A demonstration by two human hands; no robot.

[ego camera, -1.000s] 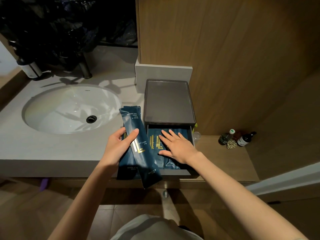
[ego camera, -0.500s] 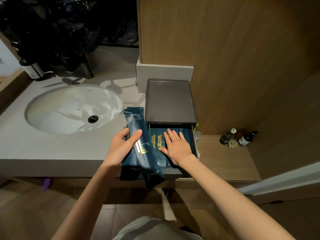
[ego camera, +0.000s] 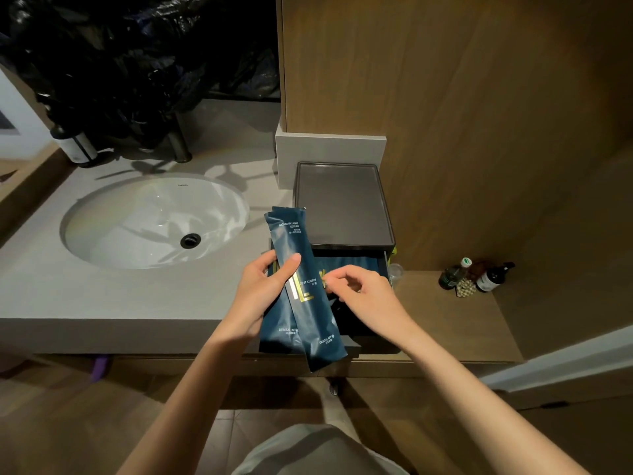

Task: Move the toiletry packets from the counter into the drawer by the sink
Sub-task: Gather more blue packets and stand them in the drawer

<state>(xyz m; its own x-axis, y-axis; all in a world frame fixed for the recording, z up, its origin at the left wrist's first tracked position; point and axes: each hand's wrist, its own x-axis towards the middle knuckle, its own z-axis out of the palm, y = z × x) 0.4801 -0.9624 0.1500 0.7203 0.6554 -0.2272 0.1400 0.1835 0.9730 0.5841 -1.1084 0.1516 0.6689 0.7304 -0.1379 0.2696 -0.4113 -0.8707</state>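
While gripping two packets (ego camera: 301,286) in the left hand (ego camera: 258,298) above the open drawer (ego camera: 352,344), has lifted the right hand (ego camera: 368,294) off the stowed packets (ego camera: 346,265), fingers now curled beside the held pair, grasp undeterminable; transfer judged incomplete.

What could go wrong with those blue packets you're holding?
The left hand grips the packets only around the middle and they fan apart, so one could slip to the floor. The drawer already holds some, so more might bunch up and jam it.
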